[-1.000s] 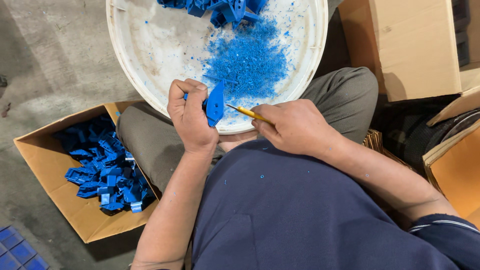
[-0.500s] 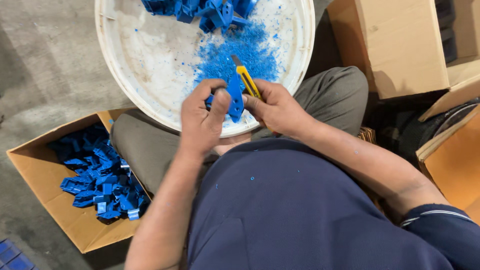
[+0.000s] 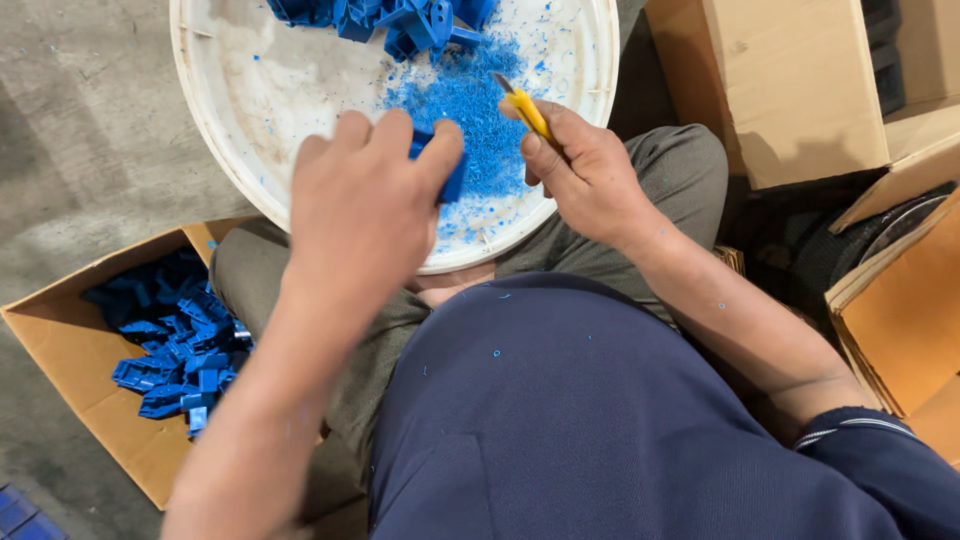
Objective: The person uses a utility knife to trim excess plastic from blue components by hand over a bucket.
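Blue shavings and blue parts (image 3: 400,18) are held in a white tub (image 3: 240,100), more parts fill a cardboard box (image 3: 70,340) on concrete floor (image 3: 70,130), while a blue piece (image 3: 452,180) is gripped by the left hand (image 3: 365,200) over the tub and a yellow knife (image 3: 528,108) by the right hand (image 3: 590,175).

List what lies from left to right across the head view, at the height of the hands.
Concrete floor → left hand holding a blue part → blue shavings → right hand with yellow knife → closed cardboard box.
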